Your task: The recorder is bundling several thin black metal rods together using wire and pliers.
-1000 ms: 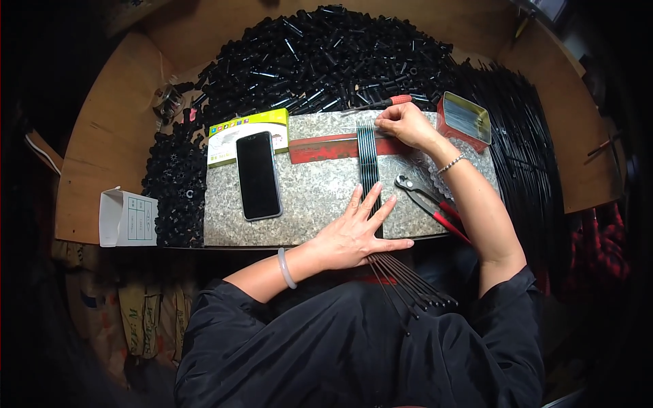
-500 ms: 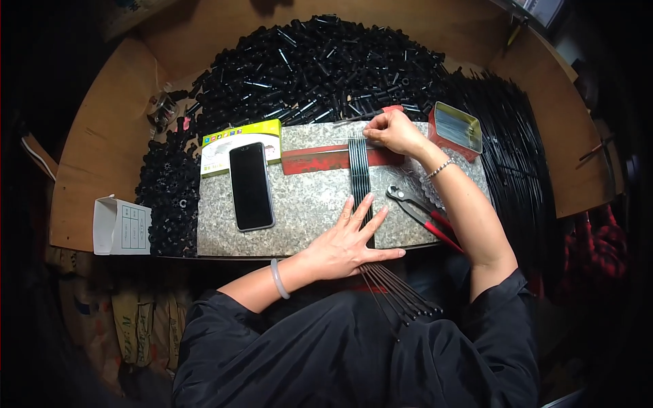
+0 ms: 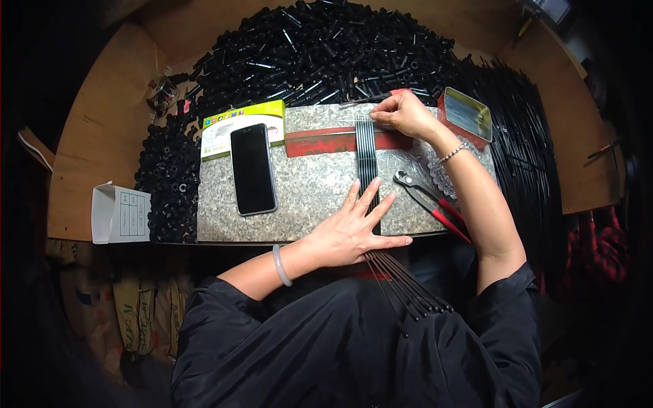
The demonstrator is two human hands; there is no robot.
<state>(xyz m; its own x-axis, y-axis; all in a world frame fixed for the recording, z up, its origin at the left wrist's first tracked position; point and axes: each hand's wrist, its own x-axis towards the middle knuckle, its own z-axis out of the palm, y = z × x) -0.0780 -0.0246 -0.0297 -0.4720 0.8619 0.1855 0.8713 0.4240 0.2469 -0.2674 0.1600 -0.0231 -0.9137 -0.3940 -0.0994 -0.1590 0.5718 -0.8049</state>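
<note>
Several thin black rods (image 3: 367,153) lie side by side in a tight row across a speckled stone slab (image 3: 313,197), their near ends fanning out past its front edge over the person's dark lap; the left hand (image 3: 354,231) rests flat on them with fingers spread, pressing them to the slab; the right hand (image 3: 406,114) has its fingers pinched together at the rods' far ends, beside a red strip (image 3: 320,141); a black smartphone (image 3: 252,168) lies left of the rods, partly over a yellow-green box (image 3: 241,119); red-handled pliers (image 3: 428,200) lie just right; a red tin (image 3: 465,115) sits beyond the right wrist; heaped black tubes (image 3: 320,54) crowd the wooden bench (image 3: 102,136).
</note>
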